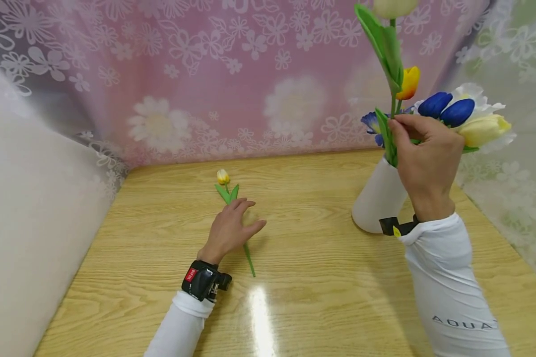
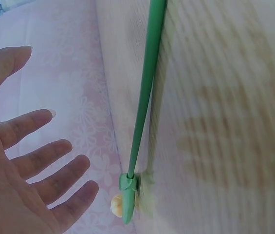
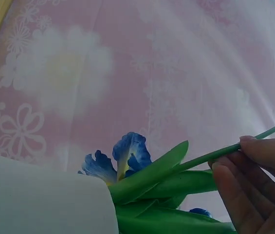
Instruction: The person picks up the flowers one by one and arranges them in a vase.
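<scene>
My right hand (image 1: 433,158) pinches a green stem (image 3: 225,152) between thumb and fingertips, just above the white vase (image 1: 377,201). This stem appears to belong to the tall pale tulip (image 1: 395,7), whose bloom is cut off by the head view's top edge. Its lower end runs among the green leaves (image 3: 152,183) at the vase mouth. Over the table, my left hand (image 1: 232,228) is spread above a yellow-and-white tulip (image 1: 223,177) lying flat. In the left wrist view its fingers are apart from the green stem (image 2: 147,87).
The vase stands tilted-looking at the right of the wooden table (image 1: 303,277). It holds an orange-yellow tulip (image 1: 409,83), blue tulips (image 1: 457,113), a pale yellow tulip (image 1: 487,131) and a blue-purple flower (image 1: 370,123). A pink floral curtain (image 1: 232,74) hangs behind.
</scene>
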Tool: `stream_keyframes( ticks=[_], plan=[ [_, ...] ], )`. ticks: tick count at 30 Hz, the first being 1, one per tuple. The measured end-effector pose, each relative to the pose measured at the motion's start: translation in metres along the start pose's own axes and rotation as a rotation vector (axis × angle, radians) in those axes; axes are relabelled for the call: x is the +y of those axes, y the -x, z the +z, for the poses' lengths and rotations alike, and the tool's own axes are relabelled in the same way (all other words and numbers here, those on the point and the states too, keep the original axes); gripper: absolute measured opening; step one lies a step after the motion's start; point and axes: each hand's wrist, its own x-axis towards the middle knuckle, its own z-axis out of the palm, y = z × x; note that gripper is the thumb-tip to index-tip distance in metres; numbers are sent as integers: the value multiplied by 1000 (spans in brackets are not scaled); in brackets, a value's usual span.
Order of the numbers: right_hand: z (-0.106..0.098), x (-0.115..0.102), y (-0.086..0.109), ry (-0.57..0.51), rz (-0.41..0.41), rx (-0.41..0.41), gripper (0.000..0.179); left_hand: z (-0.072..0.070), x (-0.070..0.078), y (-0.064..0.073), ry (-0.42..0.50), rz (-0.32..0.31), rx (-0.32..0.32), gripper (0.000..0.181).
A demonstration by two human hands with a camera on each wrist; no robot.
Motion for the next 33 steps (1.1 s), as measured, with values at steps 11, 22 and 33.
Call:
stream_keyframes(
  ticks=[11, 22, 33],
  plan=[
    [3, 5, 0, 89, 91, -110, 32, 5, -2, -1, -9, 14, 9, 57],
    [-3, 15, -8, 111, 172, -139, 35, 7, -3, -2, -19, 16, 14, 57],
    [-10, 24, 1, 238, 206, -371, 37, 10, -4, -1, -14, 10, -10, 55]
  ],
)
